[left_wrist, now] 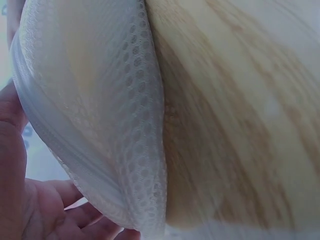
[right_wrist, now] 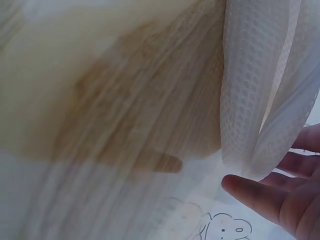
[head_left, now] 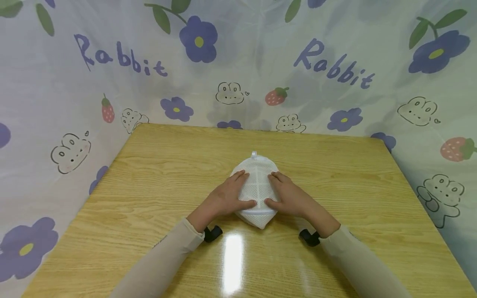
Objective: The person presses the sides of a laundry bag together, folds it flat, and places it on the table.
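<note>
A white mesh laundry bag (head_left: 258,186) with a hanging loop at its far end stands on the wooden table, between both hands. My left hand (head_left: 229,195) rests against its left side, fingers extended over the mesh and thumb towards the middle. On the opposite side my right hand (head_left: 288,194) touches the bag in much the same way. In the left wrist view, the fingers (left_wrist: 87,217) lie along the edge of the bag (left_wrist: 110,115), beside a seam band. In the right wrist view, straight fingers and thumb meet the bag's (right_wrist: 252,85) lower end.
The wooden table (head_left: 156,165) spreads out around the bag, with a bright reflection near its front. A white cloth (head_left: 253,62) printed with rabbits, flowers and strawberries hangs behind and at both sides. Black wrist devices (head_left: 213,234) show under the sleeves.
</note>
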Demonstrator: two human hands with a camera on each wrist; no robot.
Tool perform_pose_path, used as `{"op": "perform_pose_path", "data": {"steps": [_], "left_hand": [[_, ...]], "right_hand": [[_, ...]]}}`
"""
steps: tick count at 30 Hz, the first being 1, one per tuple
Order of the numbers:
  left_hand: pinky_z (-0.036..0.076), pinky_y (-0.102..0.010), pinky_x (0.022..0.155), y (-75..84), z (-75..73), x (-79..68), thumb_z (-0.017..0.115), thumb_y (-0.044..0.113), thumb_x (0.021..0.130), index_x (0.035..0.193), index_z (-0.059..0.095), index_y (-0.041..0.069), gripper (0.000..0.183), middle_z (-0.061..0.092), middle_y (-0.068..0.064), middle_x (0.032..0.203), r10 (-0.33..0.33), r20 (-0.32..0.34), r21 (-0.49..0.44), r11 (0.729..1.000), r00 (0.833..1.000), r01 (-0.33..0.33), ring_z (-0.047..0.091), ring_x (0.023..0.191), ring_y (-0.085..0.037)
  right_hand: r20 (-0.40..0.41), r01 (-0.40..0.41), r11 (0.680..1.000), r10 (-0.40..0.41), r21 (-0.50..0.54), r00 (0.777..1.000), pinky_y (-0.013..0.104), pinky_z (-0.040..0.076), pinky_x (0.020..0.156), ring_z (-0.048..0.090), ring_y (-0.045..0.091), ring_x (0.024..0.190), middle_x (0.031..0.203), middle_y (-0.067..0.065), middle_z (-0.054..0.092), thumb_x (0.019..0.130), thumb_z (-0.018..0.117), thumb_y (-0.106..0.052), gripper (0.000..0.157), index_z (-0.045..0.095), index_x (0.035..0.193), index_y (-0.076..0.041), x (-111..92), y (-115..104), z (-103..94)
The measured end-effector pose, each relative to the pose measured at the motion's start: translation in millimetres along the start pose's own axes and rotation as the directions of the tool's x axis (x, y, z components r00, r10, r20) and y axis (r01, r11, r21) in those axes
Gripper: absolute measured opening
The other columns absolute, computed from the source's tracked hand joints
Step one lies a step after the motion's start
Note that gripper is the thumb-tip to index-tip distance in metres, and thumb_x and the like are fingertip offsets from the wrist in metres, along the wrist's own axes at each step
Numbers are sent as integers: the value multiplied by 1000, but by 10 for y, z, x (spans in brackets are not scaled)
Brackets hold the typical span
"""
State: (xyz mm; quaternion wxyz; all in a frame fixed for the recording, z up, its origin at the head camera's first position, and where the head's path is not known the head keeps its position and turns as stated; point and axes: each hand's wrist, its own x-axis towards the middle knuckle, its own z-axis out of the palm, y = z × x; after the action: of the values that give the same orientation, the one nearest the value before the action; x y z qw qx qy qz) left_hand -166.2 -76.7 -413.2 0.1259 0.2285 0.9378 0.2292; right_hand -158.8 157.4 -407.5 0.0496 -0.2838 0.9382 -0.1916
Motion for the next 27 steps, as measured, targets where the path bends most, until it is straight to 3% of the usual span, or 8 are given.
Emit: {"op": "perform_pose_path", "data": {"steps": [13,27], "left_hand": [[32,-46,114,-2,0,38,62,60,85,154,22,13,93,18,-7,161,-7,27,-37,999,1000,8,23,147,-27],[31,-46,115,-50,-6,59,62,60,85,154,22,13,93,19,-7,161,5,18,-23,1000,1000,-5,22,147,-25]], "right_hand": [[0,-2,999,2,48,1000,55,35,109,27,46,141,150,29,32,91,62,-36,77,32,145,10,-27,27,12],[-12,4,1000,-4,9,1000,55,35,109,27,45,141,151,28,32,92,60,-38,77,31,146,9,3,53,36]]}}
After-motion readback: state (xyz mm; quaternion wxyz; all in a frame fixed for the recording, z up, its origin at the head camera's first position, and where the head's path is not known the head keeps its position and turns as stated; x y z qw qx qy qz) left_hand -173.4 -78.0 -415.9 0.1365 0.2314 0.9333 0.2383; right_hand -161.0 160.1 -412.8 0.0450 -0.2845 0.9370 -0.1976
